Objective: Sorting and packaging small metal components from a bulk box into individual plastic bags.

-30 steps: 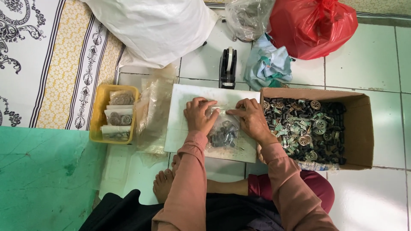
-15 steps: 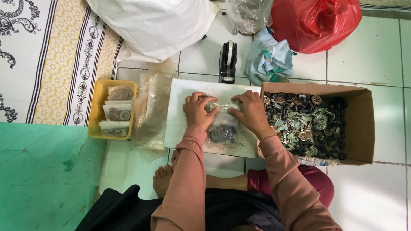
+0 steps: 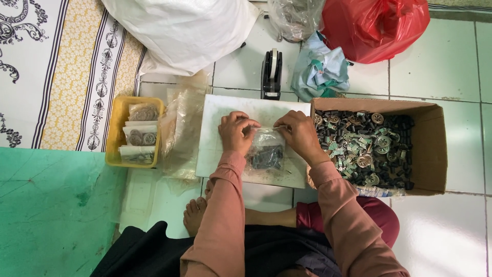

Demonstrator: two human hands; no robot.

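Both hands, left & right, pinch shut top edge of clear parts bag on white board; press evenly w/ fingertips, keep contents low.

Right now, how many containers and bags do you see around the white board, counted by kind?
Yellow plastic tray: 1
Brown cardboard box: 1
Large white plastic sack: 1
Red plastic bag: 1
Clear plastic bag at the top: 1
Small clear plastic bag of dark parts, held by the left hand and right hand: 1
Total: 6
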